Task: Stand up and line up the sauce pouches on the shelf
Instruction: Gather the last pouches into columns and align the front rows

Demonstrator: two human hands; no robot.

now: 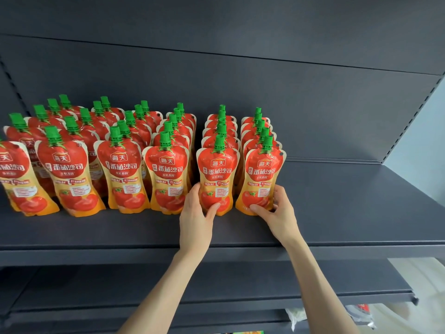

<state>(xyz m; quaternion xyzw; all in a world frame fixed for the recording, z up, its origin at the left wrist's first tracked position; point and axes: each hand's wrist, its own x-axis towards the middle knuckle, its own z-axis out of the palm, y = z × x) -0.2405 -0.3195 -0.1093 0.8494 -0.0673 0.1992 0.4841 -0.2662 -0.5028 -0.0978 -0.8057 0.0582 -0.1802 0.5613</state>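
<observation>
Hands are squaring the two rightmost front pouches — left hand [196, 214] gripping the second-from-right pouch [217, 174]; right hand [280, 210] pinching the end pouch [261, 179] — both standing upright on the shelf [337, 213], probably for alignment.

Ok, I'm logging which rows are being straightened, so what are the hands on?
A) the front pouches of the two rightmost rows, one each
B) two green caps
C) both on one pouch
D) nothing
A: the left hand grips the base of the front tomato sauce pouch in the second row from the right, and the right hand grips the rightmost row's front pouch.
</observation>
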